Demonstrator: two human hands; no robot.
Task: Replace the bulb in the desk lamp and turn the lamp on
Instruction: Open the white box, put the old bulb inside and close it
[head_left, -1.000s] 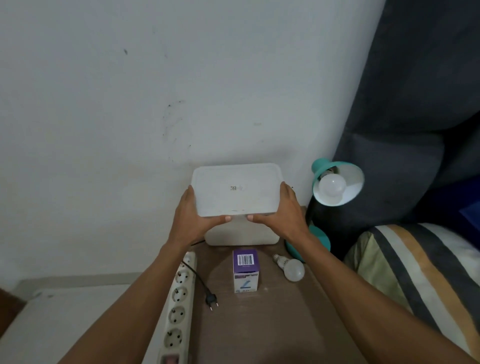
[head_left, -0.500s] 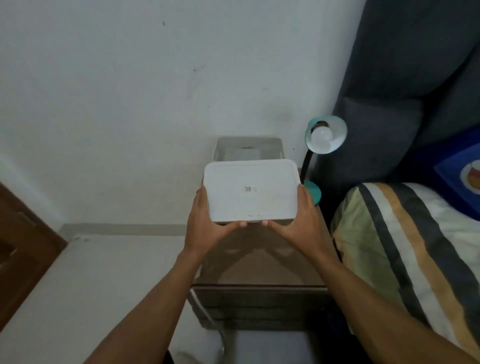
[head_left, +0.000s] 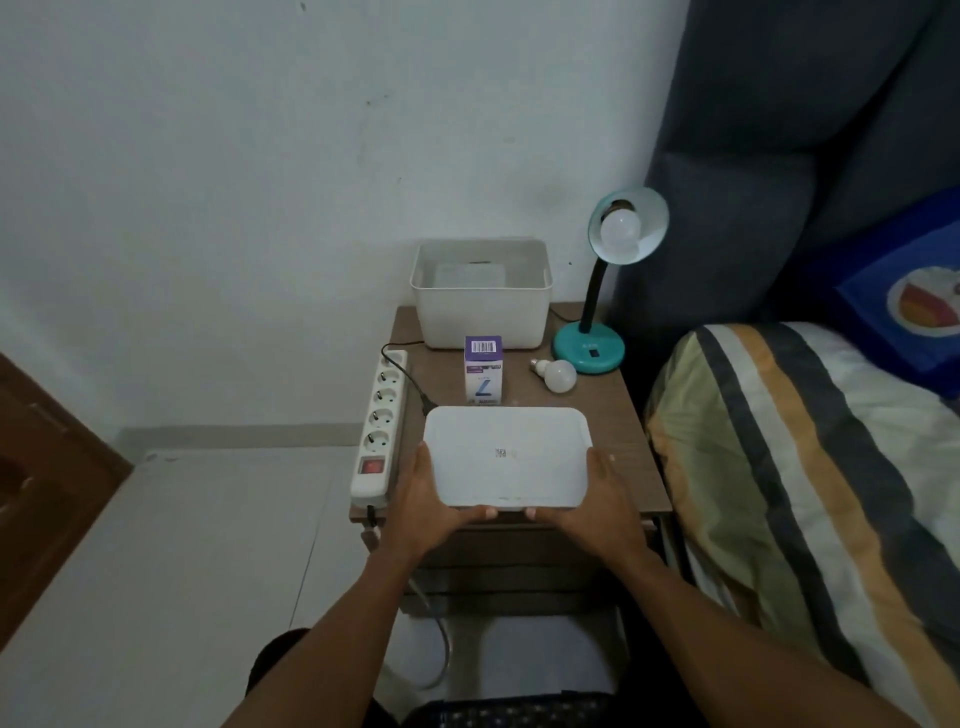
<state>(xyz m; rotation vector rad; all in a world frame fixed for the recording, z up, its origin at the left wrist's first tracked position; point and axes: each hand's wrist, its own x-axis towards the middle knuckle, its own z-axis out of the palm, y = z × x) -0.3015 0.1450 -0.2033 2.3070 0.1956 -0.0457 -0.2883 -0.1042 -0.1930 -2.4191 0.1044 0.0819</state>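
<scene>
A small brown wooden surface (head_left: 613, 415) stands against a white wall beside a bed. Left hand (head_left: 423, 512) and right hand (head_left: 605, 506) clamp a flat white plastic lid (head_left: 506, 457) by its ends. The teal gooseneck desk lamp (head_left: 597, 322) stands at the back right, a loose white bulb (head_left: 556, 374) lying just beside its base.

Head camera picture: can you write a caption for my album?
Both hands hold a white lid over the nightstand, near a teal lamp.
</scene>
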